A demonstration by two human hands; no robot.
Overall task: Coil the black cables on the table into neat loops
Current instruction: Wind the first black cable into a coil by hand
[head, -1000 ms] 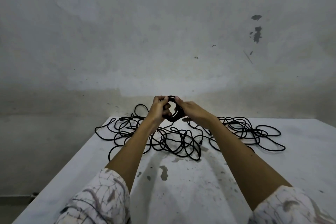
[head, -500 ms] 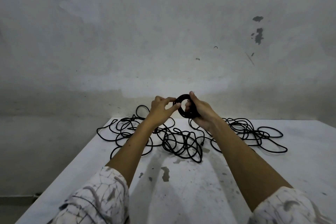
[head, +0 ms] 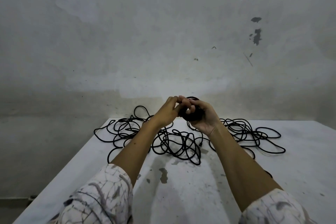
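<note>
stained white table [head: 181,196], scuffed grey wall [head: 145,32]

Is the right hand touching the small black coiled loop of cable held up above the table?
Touching. The head view shows the right hand with its fingers curled round the small black coiled loop of cable, one finger through its middle.

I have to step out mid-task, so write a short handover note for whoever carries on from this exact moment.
Right hand: grips the small coiled cable bundle, held up over the table.
Left hand: fingers meet the right hand's at the bundle's top; whether they pinch cable is hidden.
Done: one tight coil, nearly wound.
Left: the loose black cables lie tangled across the table's far half, left and right of the arms. Finish this coil, then untangle and loop the rest.
</note>
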